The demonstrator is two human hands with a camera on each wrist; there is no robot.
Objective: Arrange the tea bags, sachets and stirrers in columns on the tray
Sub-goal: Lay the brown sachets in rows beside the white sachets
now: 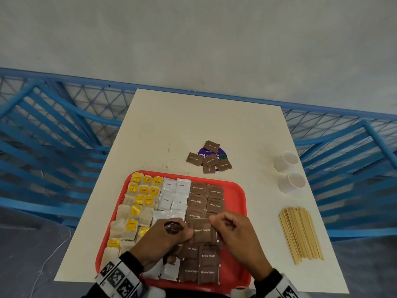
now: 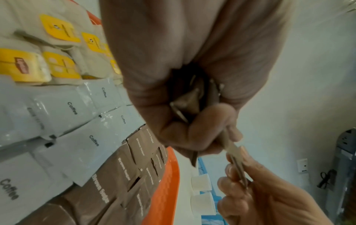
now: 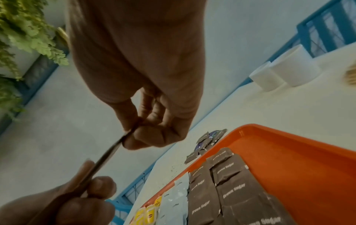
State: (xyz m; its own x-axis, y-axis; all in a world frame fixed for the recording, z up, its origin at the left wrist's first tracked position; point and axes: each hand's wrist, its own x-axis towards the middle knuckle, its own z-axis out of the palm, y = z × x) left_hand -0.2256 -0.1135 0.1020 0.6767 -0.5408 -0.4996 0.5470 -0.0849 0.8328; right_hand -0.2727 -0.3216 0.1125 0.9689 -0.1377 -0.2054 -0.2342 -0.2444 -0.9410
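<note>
A red tray [image 1: 238,191] holds columns of yellow-tagged tea bags [image 1: 137,211] on its left, white coffee sachets [image 1: 171,195] in the middle and brown sugar sachets [image 1: 207,200] on the right. Above the sugar columns both hands hold one brown sugar sachet [image 1: 203,230]. My left hand [image 1: 186,235] pinches its left edge, and my right hand [image 1: 219,225] pinches its right edge. In the left wrist view the left hand [image 2: 194,126] also clutches more brown sachets [image 2: 185,103] in its palm. The right wrist view shows the sachet [image 3: 111,150] edge-on between the right hand [image 3: 152,134] and the left hand.
Several loose brown sugar sachets [image 1: 209,158] lie on a purple sticker beyond the tray. A bundle of wooden stirrers [image 1: 300,233] lies on the white table [image 1: 193,125] to the right. Two white cups [image 1: 287,161] stand behind it. Blue chairs flank the table.
</note>
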